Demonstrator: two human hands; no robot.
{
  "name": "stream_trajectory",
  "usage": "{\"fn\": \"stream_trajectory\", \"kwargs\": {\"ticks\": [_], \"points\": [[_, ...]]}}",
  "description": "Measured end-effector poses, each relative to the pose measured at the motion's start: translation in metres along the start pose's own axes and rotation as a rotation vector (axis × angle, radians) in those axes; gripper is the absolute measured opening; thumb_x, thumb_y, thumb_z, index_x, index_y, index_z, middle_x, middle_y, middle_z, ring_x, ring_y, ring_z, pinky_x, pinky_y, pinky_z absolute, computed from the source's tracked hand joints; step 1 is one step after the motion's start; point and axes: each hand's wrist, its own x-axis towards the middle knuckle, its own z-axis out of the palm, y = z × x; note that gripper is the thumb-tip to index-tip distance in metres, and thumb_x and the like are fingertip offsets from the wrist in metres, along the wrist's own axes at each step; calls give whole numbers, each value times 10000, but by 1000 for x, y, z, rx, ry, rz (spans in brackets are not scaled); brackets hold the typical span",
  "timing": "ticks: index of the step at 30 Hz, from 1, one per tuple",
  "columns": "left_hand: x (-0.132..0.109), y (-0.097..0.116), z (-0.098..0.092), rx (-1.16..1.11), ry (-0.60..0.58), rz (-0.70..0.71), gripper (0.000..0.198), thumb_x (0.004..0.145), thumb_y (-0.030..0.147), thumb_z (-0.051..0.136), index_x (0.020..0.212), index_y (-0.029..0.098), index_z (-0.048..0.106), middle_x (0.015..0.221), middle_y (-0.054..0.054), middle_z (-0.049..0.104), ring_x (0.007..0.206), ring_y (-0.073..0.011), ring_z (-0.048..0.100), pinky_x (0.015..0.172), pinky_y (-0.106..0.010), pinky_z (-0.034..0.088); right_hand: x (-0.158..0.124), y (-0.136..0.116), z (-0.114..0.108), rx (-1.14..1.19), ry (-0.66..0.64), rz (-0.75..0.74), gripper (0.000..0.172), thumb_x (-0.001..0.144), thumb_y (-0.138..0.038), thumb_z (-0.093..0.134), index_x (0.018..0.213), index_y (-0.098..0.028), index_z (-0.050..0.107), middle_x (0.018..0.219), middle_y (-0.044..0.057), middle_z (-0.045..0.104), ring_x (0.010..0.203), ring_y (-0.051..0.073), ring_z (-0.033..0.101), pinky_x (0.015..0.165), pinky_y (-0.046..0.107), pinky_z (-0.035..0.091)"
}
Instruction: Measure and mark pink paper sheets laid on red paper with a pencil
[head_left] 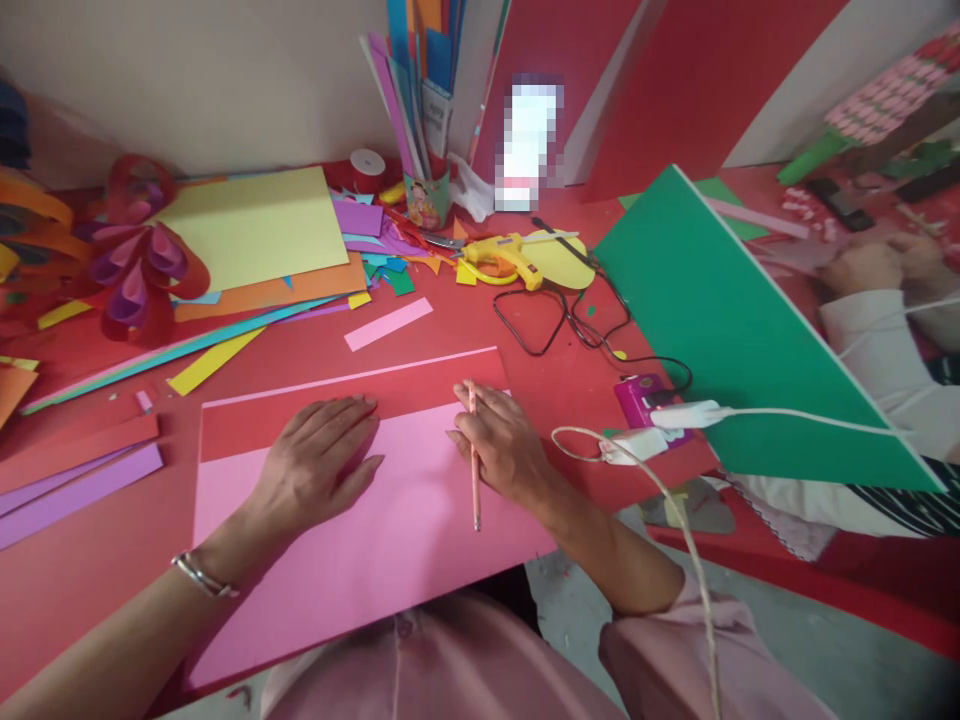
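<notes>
My left hand (319, 460) lies flat, fingers stretched out, on a pink sheet (352, 560) that partly covers a red sheet (337, 405) on the red table (82, 560). My right hand (502, 445) is closed around a pink pencil (474, 470) near the right edge of both sheets. The pencil tip points away from me, at the red sheet. A silver bracelet (202, 578) circles my left wrist.
Coloured paper strips and sheets (255, 235) lie at the back left beside a paper flower (135, 260). A yellow glue gun (502, 260) with a black cord, a cup of paper strips (426, 195), a green board (720, 320) and another person's hands (885, 265) are on the right.
</notes>
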Motion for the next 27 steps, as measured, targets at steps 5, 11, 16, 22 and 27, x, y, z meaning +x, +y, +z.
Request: {"fn": "stream_trajectory", "kwargs": {"ticks": [5,11,16,22,27], "points": [[-1,-1,1,5,-6,0,510,893,254,776,1375,184,625,1357,-190,731,1203,-382,732,1022,-562,584,-1,1,2,11,-31,11,94,1066,-276,559,999,-222,599,1421,208,696,1408,331,615,1103,554,558],[0,0,0,7,-2,-2,504,882,229,782,1361,173,636,1354,-191,733,1208,-378,730,1035,-557,575,-1,1,1,23,-24,13,100,1068,-275,551,993,-229,601,1415,197,701,1402,327,617,1077,552,574],[0,1,-1,6,1,0,503,890,221,773,1369,167,630,1345,-191,737,1215,-372,727,1043,-554,572,-1,1,0,19,-28,8,111,1069,-283,555,992,-221,605,1416,202,698,1405,331,613,1077,545,572],[-2,-1,2,-15,4,-15,506,890,241,775,1373,182,638,1355,-182,734,1229,-371,722,1056,-548,565,-1,-1,-1,20,-68,24,98,1063,-271,565,993,-213,601,1450,214,676,1430,344,593,1102,560,560],[-2,-1,2,-24,13,-15,523,886,238,777,1385,183,631,1355,-187,733,1225,-378,722,1049,-556,569,-2,-1,-1,42,-71,42,72,1059,-263,569,1010,-223,602,1465,205,668,1451,340,576,1116,580,554]]}}
